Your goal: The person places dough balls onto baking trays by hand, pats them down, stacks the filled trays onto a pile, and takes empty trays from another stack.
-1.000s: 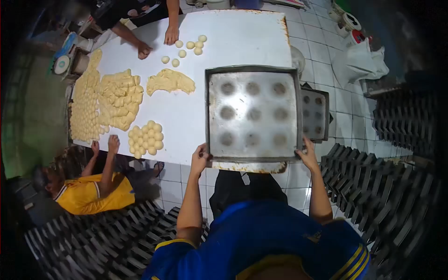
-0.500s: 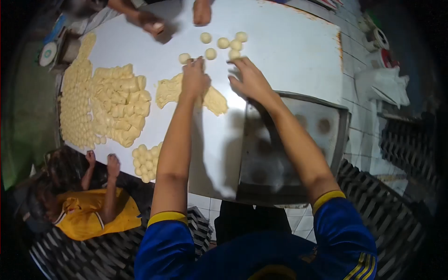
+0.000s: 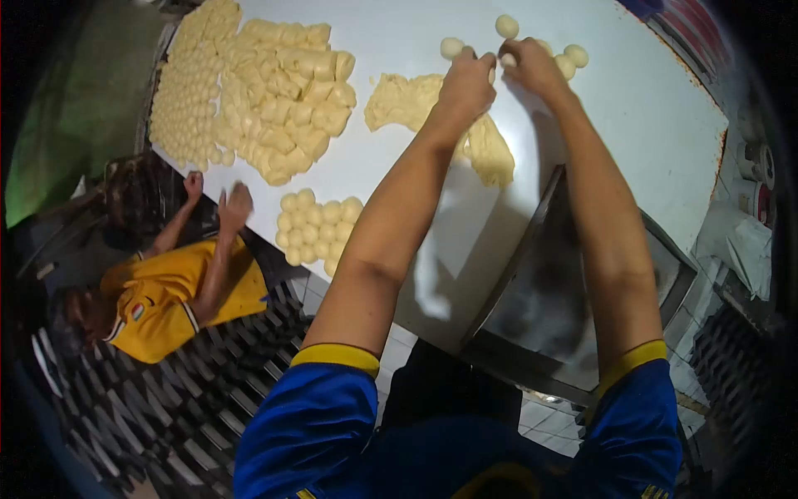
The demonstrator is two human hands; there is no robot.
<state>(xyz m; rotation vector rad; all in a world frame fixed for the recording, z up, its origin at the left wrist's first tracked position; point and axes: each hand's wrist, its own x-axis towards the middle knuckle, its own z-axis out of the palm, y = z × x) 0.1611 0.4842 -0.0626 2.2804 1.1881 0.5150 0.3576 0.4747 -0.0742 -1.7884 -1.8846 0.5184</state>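
Bare white tabletop (image 3: 644, 125) opens wide right of the hands, out to its rusty edge; nearer the body, the dark square metal tray (image 3: 540, 291) crowds the space beneath the right forearm. And here are the hands, arms stretched forward, left (image 3: 470, 87) and right (image 3: 536, 71) close together, fingers curled narrow beside smooth, pale round dough balls (image 3: 507, 26); whether either grips one, I can't tell. Flattened yellow dough (image 3: 403, 100) lies by the left wrist.

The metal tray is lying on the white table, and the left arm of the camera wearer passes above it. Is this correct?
Not fully: the head view shows that it is the wearer's right arm that passes above the metal tray. The tray does lie on the white table.
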